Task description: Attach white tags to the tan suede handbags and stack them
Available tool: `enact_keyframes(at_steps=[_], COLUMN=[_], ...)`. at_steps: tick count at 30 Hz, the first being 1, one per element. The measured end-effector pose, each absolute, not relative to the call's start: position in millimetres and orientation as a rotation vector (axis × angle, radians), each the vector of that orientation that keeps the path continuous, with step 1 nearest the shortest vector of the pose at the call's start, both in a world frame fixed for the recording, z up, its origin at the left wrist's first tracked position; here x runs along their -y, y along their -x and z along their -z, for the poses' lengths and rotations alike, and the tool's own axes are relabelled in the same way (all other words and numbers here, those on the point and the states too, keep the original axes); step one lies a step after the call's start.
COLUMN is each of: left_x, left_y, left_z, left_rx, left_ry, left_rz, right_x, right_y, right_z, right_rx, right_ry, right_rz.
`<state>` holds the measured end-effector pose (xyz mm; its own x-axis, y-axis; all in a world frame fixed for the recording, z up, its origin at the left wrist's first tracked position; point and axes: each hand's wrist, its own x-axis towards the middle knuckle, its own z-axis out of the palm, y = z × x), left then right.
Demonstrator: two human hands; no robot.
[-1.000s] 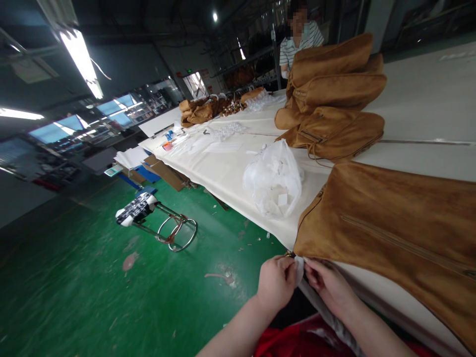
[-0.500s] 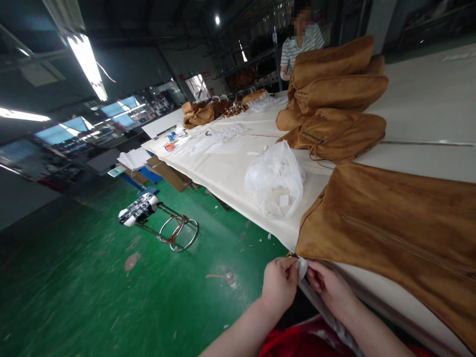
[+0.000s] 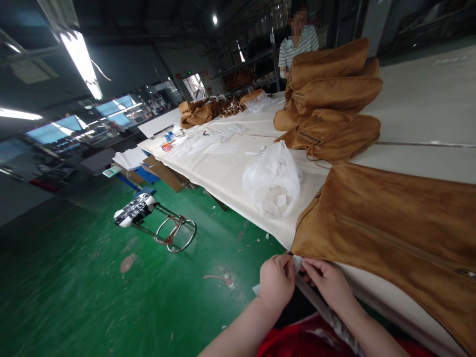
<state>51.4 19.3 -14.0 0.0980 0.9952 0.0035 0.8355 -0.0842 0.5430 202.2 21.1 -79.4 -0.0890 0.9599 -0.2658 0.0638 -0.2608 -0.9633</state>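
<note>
From the left, the left hand (image 3: 277,281) and then the right hand (image 3: 329,282), nearer the bag's bulk, pinch a small white piece (image 3: 297,262) between them, just beside the corner of a brown bag (image 3: 386,218) that stretches lengthwise rightward along the surface (image 3: 234,173).

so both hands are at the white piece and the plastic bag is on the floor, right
No, the head view shows the plastic bag on the table, not the floor; the left hand and the right hand are at the white piece.
</note>
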Motion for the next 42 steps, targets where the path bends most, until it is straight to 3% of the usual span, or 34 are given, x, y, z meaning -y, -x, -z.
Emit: enact_keyframes(at_steps=[11,23,31,36,42], left_x=[-24.1,-31.4,-31.0,-35.3,-28.4], left_y=[-53.1,-53.6,-46.1,-46.6,-51.5], left_z=[13.9,24.6,17.2,24.4,20.6], left_rx=[-1.765,-1.673,-1.75,-1.645,-1.851], left_ry=[-1.863,-1.675,-1.782,-1.635,-1.837], left_rz=[-0.701,-0.77,-0.623,-0.677,-0.717], right_x=[-24.2,-23.2,-25.8,-25.1,-28.8], right_y=[-193.0,-192.0,-190.5,-192.0,-190.4], right_z=[71.8,78.4,78.7,75.2,76.1], right_rx=[1.22,0.942,0.989,1.007,1.125], right_ry=[1.473,1.3,1.313,1.318,1.33], right_rz=[-1.258,-1.61,-1.589,-1.589,-1.578])
